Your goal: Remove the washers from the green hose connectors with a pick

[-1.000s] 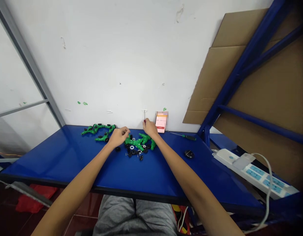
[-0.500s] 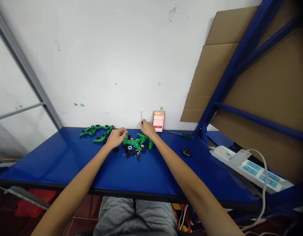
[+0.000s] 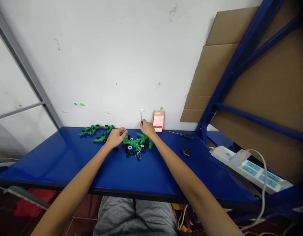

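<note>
My right hand (image 3: 147, 127) is closed round a screwdriver (image 3: 141, 117), its thin shaft pointing up toward the wall and a bit of red showing at the fingers. My left hand (image 3: 116, 136) has its fingers curled in a pinch; what they hold, if anything, is too small to make out. Between and below the hands lie green Y-shaped hose connectors (image 3: 132, 143). In front of these are scattered black caps (image 3: 139, 157), white rings (image 3: 130, 147) and tiny screws. To the left of my left hand, several green connectors with black fittings (image 3: 93, 128) sit in a loose group.
A phone (image 3: 158, 122) with a lit screen leans against the wall. Right of it lie a green-handled screwdriver (image 3: 186, 135) and a round black object (image 3: 186, 152). A white power strip (image 3: 250, 168) with a cable stands beside the blue table (image 3: 131, 177). Cardboard (image 3: 205, 75) backs the blue frame.
</note>
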`<state>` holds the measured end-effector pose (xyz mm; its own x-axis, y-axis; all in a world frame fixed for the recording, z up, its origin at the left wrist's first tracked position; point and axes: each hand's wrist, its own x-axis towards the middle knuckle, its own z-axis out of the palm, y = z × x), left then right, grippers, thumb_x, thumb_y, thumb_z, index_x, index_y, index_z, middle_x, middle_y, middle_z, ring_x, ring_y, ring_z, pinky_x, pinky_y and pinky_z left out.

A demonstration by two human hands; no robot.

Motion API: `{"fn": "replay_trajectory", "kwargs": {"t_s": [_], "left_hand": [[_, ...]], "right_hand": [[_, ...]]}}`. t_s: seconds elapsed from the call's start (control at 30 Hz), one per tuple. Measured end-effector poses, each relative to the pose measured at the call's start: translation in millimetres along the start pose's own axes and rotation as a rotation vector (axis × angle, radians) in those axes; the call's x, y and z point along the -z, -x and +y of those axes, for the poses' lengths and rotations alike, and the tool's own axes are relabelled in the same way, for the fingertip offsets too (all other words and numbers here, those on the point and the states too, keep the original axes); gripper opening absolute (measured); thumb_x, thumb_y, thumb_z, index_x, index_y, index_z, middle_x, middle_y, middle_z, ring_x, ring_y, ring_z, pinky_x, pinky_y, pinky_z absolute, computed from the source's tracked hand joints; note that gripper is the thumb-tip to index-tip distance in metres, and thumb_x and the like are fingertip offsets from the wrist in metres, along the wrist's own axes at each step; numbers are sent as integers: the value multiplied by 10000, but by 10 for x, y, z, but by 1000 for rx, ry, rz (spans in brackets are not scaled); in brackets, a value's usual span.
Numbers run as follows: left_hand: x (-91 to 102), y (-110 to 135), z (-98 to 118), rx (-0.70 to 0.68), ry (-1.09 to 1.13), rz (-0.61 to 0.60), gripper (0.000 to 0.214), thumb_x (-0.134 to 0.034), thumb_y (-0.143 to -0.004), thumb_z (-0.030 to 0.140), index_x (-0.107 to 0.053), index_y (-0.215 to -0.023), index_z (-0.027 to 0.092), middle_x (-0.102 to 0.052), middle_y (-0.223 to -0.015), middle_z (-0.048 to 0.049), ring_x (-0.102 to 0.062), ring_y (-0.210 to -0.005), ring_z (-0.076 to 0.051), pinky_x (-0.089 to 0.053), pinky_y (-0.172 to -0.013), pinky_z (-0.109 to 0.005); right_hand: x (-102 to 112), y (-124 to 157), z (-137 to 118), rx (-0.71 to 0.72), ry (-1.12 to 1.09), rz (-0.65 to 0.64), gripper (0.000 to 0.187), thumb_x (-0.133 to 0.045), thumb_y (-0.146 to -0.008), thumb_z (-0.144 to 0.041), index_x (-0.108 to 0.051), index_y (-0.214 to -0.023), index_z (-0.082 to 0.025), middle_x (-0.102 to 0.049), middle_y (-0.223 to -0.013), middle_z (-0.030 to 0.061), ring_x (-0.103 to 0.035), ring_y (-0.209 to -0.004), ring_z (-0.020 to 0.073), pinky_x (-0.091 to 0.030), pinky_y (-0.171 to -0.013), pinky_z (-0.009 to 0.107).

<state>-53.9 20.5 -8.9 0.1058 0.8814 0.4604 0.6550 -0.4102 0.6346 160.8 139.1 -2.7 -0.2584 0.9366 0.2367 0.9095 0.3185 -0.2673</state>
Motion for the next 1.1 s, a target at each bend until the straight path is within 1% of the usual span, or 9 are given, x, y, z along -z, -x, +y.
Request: {"fn": "replay_trajectory", "kwargs": {"t_s": [0.13,0.3,0.47,0.6,0.77,0.93,1.1], "left_hand": [[8,-1,5,5,3,-2,220,-526,-953,322,-704,-923,197,-747,-730,-11,-644,-569,-157,-499,-587,-262],[9,1,9,4,9,-4,222,-529,-952,330,-706,-930,197,-744,-727,-9,-646,-577,-157,-498,-590,-258],[-3,2,7,-6,5,-13,222,-524,-947,327,-703,-925,197,-745,-728,-7,-644,-578,-155,-495,-585,-255],[-8,1,2,-13,4,-15,223,-527,-948,330,-705,-927,197,-750,-728,-9,-640,-571,-156,-497,-580,-257],[-1,-1,5,-20,5,-8,229,-526,-958,342,-702,-922,199,-748,-721,-13,-659,-588,-162,-500,-577,-256],[11,4,19,-13,6,-14,231,-527,-956,342,-703,-922,197,-746,-723,-13,-661,-585,-161,-503,-588,-259],[16,5,18,-1,2,-14,233,-526,-959,343,-703,-924,195,-746,-726,-12,-659,-588,-162,-503,-591,-258]], "right_hand": [[-23,0,12,3,-13,-12,359,-362,-1144,-363,-579,-1313,-134,-744,-1229,233,-725,-1148,345,-510,-944,394],[15,-21,-28,-3,-35,6,372,-312,-1150,-345,-556,-1341,-137,-730,-1270,230,-714,-1166,338,-504,-942,384],[72,-17,-31,14,-56,-12,370,-385,-1145,-408,-589,-1296,-140,-775,-1168,198,-717,-1150,299,-498,-943,338],[72,24,-22,19,-65,-24,354,-401,-1143,-395,-609,-1271,-139,-788,-1120,185,-726,-1133,294,-495,-943,342],[78,28,-26,7,-79,-19,353,-367,-1147,-365,-591,-1302,-141,-791,-1106,178,-716,-1157,293,-489,-936,339],[81,28,-18,2,-90,-23,338,-383,-1141,-355,-602,-1286,-143,-794,-1081,168,-716,-1138,287,-490,-920,328],[67,32,-9,3,-96,-9,342,-363,-1148,-344,-603,-1282,-140,-787,-1113,175,-722,-1121,280,-488,-922,326]]}}
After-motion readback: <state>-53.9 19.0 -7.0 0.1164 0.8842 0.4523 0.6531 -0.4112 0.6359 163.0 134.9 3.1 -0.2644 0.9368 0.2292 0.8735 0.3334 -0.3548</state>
